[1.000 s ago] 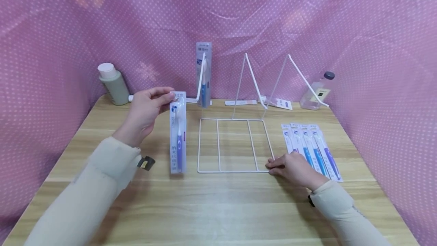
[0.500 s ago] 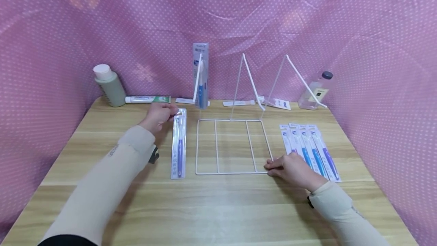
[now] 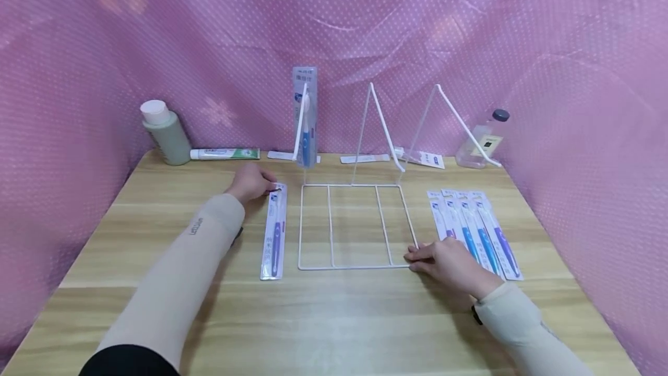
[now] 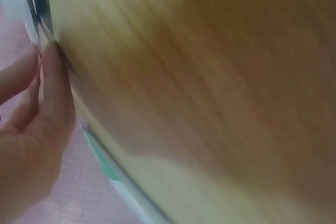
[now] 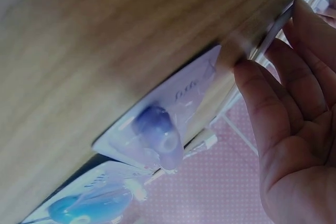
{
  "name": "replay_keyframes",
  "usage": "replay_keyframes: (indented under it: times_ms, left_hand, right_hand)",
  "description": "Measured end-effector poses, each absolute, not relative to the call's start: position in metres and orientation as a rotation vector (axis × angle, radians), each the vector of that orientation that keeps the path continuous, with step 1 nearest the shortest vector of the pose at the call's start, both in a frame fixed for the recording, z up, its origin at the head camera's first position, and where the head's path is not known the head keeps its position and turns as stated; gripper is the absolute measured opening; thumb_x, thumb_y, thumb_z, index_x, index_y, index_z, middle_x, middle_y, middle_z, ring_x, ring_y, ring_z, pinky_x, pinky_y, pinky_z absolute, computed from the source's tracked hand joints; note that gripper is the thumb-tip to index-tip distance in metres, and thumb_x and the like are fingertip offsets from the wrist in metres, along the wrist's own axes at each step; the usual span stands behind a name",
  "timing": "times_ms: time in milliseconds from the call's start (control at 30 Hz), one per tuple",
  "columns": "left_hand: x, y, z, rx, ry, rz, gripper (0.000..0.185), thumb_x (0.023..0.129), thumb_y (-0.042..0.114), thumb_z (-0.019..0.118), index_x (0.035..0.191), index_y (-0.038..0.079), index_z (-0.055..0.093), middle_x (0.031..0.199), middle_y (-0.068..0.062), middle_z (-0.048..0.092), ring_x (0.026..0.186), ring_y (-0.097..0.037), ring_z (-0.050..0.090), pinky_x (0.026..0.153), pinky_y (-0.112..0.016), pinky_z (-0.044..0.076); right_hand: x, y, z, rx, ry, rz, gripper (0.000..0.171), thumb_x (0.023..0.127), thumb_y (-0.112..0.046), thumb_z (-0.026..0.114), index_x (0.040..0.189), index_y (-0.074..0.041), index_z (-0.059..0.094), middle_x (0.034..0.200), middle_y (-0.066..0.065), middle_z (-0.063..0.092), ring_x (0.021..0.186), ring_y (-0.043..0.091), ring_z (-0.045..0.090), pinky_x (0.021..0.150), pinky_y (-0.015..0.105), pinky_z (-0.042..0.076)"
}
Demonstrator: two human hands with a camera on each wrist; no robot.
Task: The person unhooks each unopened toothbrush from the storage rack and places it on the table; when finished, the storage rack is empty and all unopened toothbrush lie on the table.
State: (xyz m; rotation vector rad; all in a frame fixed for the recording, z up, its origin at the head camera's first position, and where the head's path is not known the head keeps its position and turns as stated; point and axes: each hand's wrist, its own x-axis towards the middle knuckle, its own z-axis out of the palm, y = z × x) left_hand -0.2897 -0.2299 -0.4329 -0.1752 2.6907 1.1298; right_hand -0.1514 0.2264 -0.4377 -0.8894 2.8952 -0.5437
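Toothbrushes number six; rack, one.

Pink dotted cloth around a pale wood-grain table.

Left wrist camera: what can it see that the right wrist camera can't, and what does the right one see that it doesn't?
Only the left wrist view shows a close-up of the left hand and the green part of a green-and-white tube.

Only the right wrist view shows the right hand close up, palm included, and the ends of a purple toothbrush pack and a blue toothbrush pack.

Both show the wooden table and pink dotted cloth.
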Motion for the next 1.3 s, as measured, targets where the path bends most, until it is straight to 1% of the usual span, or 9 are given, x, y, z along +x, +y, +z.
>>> replay_keyframes:
  times_ms: [167, 333, 500, 600, 700, 867, 967, 1100, 1300]
  left_hand:
    - [-0.290, -0.223, -0.438, -0.028, 2.875, 0.859, 0.021, 0.095, 0.007, 0.069, 0.113, -0.001, 0.077, 0.119, -0.020, 0.076, 0.114, -0.037, 0.065, 0.109, -0.048, 0.049]
    - [-0.290, -0.224, -0.438, -0.054, 2.887, 0.828, 0.018, 0.094, 0.006, 0.070, 0.110, -0.001, 0.076, 0.116, -0.020, 0.075, 0.111, -0.038, 0.064, 0.108, -0.050, 0.050]
    - [-0.287, -0.223, -0.420, -0.066, 2.889, 0.928, 0.026, 0.100, 0.015, 0.065, 0.118, -0.003, 0.072, 0.120, -0.023, 0.073, 0.113, -0.039, 0.065, 0.106, -0.050, 0.052]
    - [-0.289, -0.216, -0.390, -0.087, 2.921, 1.216, 0.031, 0.105, 0.022, 0.060, 0.123, -0.001, 0.072, 0.118, -0.021, 0.073, 0.108, -0.035, 0.067, 0.098, -0.046, 0.056]
    - [-0.291, -0.205, -0.348, -0.153, 2.854, 1.664, 0.033, 0.108, 0.029, 0.061, 0.127, 0.005, 0.072, 0.113, -0.011, 0.073, 0.102, -0.023, 0.067, 0.092, -0.036, 0.057]
    - [-0.288, -0.189, -0.288, -0.084, 2.556, 2.279, 0.034, 0.105, 0.031, 0.066, 0.131, 0.010, 0.070, 0.116, -0.001, 0.071, 0.110, -0.016, 0.067, 0.101, -0.029, 0.057]
    - [-0.288, -0.182, -0.274, 0.041, 2.342, 2.489, 0.032, 0.104, 0.027, 0.067, 0.129, 0.007, 0.070, 0.117, -0.004, 0.071, 0.112, -0.019, 0.068, 0.105, -0.032, 0.056]
    - [-0.291, -0.178, -0.271, 0.128, 2.131, 2.651, 0.024, 0.103, 0.022, 0.069, 0.120, 0.006, 0.073, 0.107, -0.003, 0.072, 0.102, -0.016, 0.069, 0.104, -0.033, 0.057]
    - [-0.292, -0.174, -0.274, 0.156, 2.138, 2.629, 0.019, 0.101, 0.019, 0.073, 0.116, 0.009, 0.076, 0.101, 0.001, 0.074, 0.096, -0.013, 0.070, 0.103, -0.034, 0.057]
  right_hand:
    - [-0.148, 0.228, -0.437, -0.881, 2.904, -0.544, 0.020, 0.090, -0.018, 0.084, 0.110, -0.016, 0.085, 0.115, 0.005, 0.080, 0.112, 0.027, 0.076, 0.097, 0.053, 0.060]
    - [-0.151, 0.227, -0.437, -0.917, 2.895, -0.542, 0.019, 0.091, -0.018, 0.083, 0.110, -0.016, 0.085, 0.115, 0.006, 0.080, 0.111, 0.028, 0.076, 0.096, 0.052, 0.060]
    - [-0.152, 0.226, -0.437, -0.917, 2.888, -0.527, 0.019, 0.091, -0.018, 0.084, 0.109, -0.016, 0.085, 0.115, 0.006, 0.080, 0.111, 0.028, 0.076, 0.097, 0.053, 0.060]
    - [-0.153, 0.227, -0.438, -0.900, 2.886, -0.521, 0.019, 0.091, -0.019, 0.083, 0.110, -0.017, 0.085, 0.115, 0.006, 0.080, 0.112, 0.028, 0.076, 0.097, 0.054, 0.059]
    - [-0.153, 0.227, -0.438, -0.883, 2.888, -0.518, 0.019, 0.091, -0.020, 0.083, 0.110, -0.018, 0.085, 0.116, 0.005, 0.080, 0.113, 0.027, 0.076, 0.098, 0.054, 0.059]
    - [-0.151, 0.226, -0.438, -0.848, 2.876, -0.543, 0.019, 0.092, -0.020, 0.083, 0.111, -0.018, 0.085, 0.117, 0.005, 0.080, 0.114, 0.027, 0.075, 0.099, 0.054, 0.059]
    - [-0.150, 0.225, -0.437, -0.841, 2.875, -0.554, 0.018, 0.092, -0.019, 0.082, 0.110, -0.017, 0.085, 0.116, 0.005, 0.080, 0.115, 0.027, 0.075, 0.099, 0.054, 0.059]
    - [-0.150, 0.225, -0.436, -0.864, 2.887, -0.551, 0.018, 0.092, -0.019, 0.083, 0.110, -0.017, 0.085, 0.115, 0.004, 0.080, 0.113, 0.027, 0.076, 0.098, 0.054, 0.059]
    - [-0.150, 0.226, -0.438, -0.858, 2.894, -0.549, 0.019, 0.091, -0.019, 0.083, 0.110, -0.017, 0.085, 0.115, 0.004, 0.080, 0.113, 0.026, 0.076, 0.098, 0.053, 0.059]
